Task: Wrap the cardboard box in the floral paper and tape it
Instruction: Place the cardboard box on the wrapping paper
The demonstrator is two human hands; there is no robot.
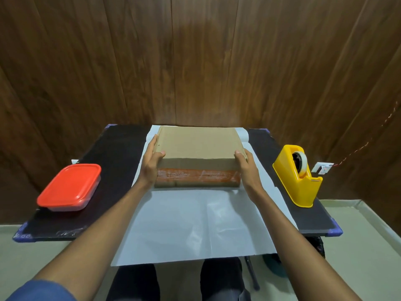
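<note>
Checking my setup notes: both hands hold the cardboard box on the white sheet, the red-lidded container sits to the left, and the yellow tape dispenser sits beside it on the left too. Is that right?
Not quite. The head view shows the yellow tape dispenser on the right side of the table, across from the red-lidded container. The rest stands: the left hand and right hand hold the cardboard box on the white sheet.

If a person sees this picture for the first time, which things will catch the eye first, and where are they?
The cardboard box in the middle, on the white sheet of paper, held at its sides by the left hand and right hand. Next come the bright colours: a yellow tape dispenser at the table's right edge and a red-lidded container at its left.
</note>
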